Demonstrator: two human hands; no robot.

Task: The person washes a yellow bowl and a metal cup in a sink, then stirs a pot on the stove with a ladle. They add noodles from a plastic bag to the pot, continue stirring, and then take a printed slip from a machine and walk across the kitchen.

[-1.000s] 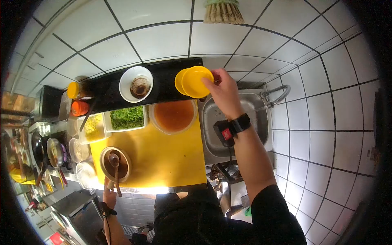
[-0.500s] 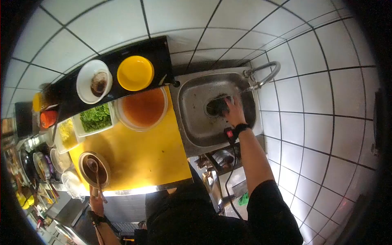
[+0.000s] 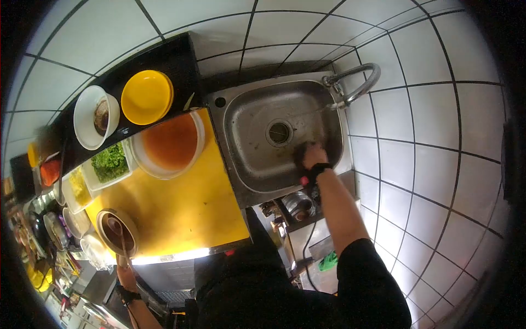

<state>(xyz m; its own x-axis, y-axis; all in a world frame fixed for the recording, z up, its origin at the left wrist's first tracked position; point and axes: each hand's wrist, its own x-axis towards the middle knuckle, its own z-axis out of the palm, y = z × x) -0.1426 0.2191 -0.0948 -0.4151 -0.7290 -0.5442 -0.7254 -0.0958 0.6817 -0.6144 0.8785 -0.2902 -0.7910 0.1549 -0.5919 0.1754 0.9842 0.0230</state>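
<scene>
Down in the steel sink (image 3: 249,159), my right hand (image 3: 314,156) is closed on a dark rounded object (image 3: 300,154) near the right side of the basin. Its kind is hard to make out. The bare drain (image 3: 279,132) lies to its upper left, and thin water runs from the faucet (image 3: 359,82). My left hand (image 3: 126,277) is closed at the near edge of a brown bowl (image 3: 131,223), which stands at the front of the yellow board. A spoon (image 3: 121,241) rests in that bowl, its handle over the rim beside my fingers.
On the yellow board (image 3: 186,208) stand a tub of orange-red liquid (image 3: 171,143) and a container of chopped greens (image 3: 111,163). A black shelf (image 3: 175,60) behind holds yellow bowls (image 3: 145,97) and a white bowl (image 3: 96,118). Tiled walls close in behind and right.
My right hand has moved the dark object off the drain, toward the near right of the basin. The drain shows now. The whole view has shifted, while my left hand stays by the bowl.
</scene>
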